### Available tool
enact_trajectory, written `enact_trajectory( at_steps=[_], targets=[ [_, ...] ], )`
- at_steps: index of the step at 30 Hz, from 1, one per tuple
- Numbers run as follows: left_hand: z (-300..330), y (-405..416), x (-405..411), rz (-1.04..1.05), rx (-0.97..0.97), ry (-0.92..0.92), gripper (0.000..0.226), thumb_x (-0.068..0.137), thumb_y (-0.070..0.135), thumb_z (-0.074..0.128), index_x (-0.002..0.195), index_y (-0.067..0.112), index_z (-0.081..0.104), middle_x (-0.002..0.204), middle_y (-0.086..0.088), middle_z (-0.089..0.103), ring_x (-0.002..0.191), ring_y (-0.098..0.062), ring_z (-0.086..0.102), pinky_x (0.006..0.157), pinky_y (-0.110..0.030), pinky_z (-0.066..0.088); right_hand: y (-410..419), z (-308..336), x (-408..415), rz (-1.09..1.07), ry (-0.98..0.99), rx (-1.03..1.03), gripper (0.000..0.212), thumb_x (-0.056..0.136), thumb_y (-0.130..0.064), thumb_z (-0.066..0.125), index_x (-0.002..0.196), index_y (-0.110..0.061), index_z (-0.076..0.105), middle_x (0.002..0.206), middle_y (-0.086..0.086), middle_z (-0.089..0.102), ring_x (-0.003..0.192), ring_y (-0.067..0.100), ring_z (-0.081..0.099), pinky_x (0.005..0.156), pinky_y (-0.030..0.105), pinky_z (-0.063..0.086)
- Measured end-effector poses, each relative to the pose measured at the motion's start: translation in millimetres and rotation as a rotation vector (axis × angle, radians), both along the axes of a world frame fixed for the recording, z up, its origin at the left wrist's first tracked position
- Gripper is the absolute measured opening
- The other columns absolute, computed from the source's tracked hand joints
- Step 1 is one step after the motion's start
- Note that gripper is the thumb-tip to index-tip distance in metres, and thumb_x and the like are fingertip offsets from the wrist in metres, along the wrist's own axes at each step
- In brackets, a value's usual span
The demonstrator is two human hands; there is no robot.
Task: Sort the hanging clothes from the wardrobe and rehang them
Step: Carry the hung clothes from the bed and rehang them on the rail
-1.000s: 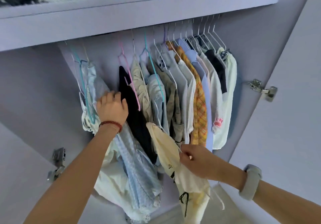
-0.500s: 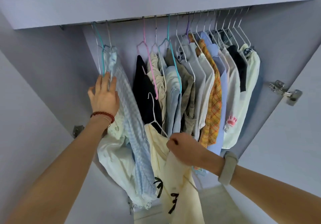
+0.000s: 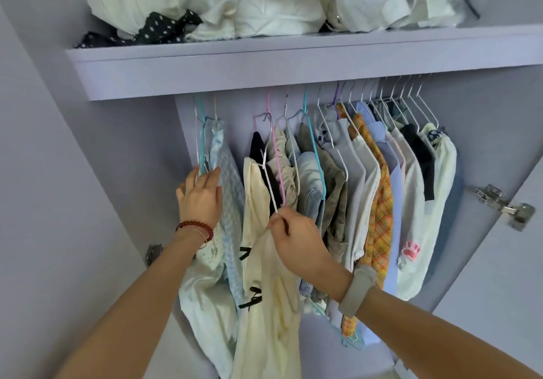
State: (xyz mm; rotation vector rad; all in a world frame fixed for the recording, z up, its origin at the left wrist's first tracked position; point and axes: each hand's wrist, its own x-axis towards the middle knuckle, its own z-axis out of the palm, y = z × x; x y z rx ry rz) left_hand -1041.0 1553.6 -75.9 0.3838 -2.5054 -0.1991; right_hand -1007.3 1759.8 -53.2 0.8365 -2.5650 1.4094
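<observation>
Cream garment (image 3: 266, 275) on its white hanger (image 3: 269, 184) now sits higher than half a second ago, its hook near the rail but not yet on it. Right hand (image 3: 296, 240) pinches the hanger wire. Left hand (image 3: 201, 196), fingers straight, presses the blue garment (image 3: 232, 190) leftward, keeping the gap open. Rehanging appears imminent; sorting of the remaining clothes is outstanding.

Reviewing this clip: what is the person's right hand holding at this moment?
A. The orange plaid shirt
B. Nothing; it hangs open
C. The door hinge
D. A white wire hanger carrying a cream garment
D. The right hand pinches the white wire hanger that carries the cream garment, in front of the hanging row, while the left hand presses on the light blue garment.
</observation>
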Motion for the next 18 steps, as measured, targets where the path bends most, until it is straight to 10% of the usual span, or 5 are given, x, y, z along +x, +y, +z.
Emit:
enact_trajectory(
  at_steps=[18],
  targets=[
    [-7,-8,-4,-0.107,0.206,0.197,0.049,0.081,-0.002,0.060,0.129,0.001,0.049,0.130,-0.021,0.047,0.124,-0.036,0.043,0.094,-0.042,0.045,-113,40,-136,-0.051,0.036,-0.021,0.021,0.087,0.001,0.036,0.095,0.001,0.055,0.096,0.014,0.063,0.089,0.032,0.057,0.070,0.031,0.042]
  ],
)
